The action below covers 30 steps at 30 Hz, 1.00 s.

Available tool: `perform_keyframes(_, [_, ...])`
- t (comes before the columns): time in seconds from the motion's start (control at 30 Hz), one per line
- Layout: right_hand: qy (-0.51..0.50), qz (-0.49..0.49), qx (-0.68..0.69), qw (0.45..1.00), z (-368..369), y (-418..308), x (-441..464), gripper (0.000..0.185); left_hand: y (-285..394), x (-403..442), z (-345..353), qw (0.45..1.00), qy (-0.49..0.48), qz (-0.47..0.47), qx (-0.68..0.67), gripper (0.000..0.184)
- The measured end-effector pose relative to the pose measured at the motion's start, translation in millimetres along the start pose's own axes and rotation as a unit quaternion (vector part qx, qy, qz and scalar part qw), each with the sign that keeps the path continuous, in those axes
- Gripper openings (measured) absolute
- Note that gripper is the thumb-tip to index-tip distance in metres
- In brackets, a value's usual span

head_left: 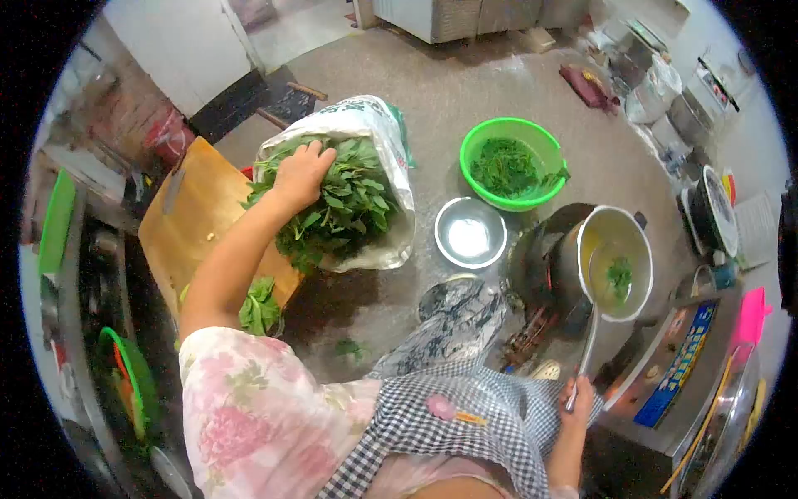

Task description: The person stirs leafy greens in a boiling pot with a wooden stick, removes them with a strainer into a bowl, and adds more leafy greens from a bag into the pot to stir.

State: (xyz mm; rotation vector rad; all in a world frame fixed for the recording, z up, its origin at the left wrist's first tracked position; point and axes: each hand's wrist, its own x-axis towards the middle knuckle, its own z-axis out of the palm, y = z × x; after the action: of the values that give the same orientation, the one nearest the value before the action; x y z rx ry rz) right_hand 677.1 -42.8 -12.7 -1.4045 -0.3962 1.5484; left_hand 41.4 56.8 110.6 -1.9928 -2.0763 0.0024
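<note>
My left hand [304, 173] reaches into a white woven sack [397, 229] packed with leafy greens [353, 187]. Its fingers are curled into the top leaves, and the fingertips are partly hidden among them. Low on the right, my right hand [577, 392] is wrapped round the long handle of a metal ladle [591, 345]. The ladle's bowl end rests inside a deep silver pot [592, 218], where a small clump of greens [618, 276] lies in yellowish liquid.
A bright green basin [544, 139] of wet greens and a steel bowl [447, 237] stand on the floor. A wooden board [191, 216] with a knife [174, 193] lies left. A metal cabinet with a blue label [677, 366] is at the right.
</note>
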Motion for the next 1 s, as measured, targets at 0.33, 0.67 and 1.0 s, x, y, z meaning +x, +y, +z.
perform_keyframes(0.33, [-0.010, -0.001, 0.000, 1.000, -15.7, -1.2, -7.1, 0.012, 27.8, -41.7, -73.3, 0.999, -0.026, 0.032, 0.002, 0.051])
perform_keyframes(0.67, [-0.033, -0.039, -0.004, 0.999, -32.2, -18.0, -30.2, 0.009, 59.2, -59.6, -156.9, 0.997, 0.010, 0.073, 0.009, 0.051])
perform_keyframes(1.0, [-0.040, -0.087, -0.026, 0.995, -63.5, -7.4, -44.0, 0.016, 105.7, -21.7, -214.0, 0.986, 0.083, 0.135, 0.053, 0.049])
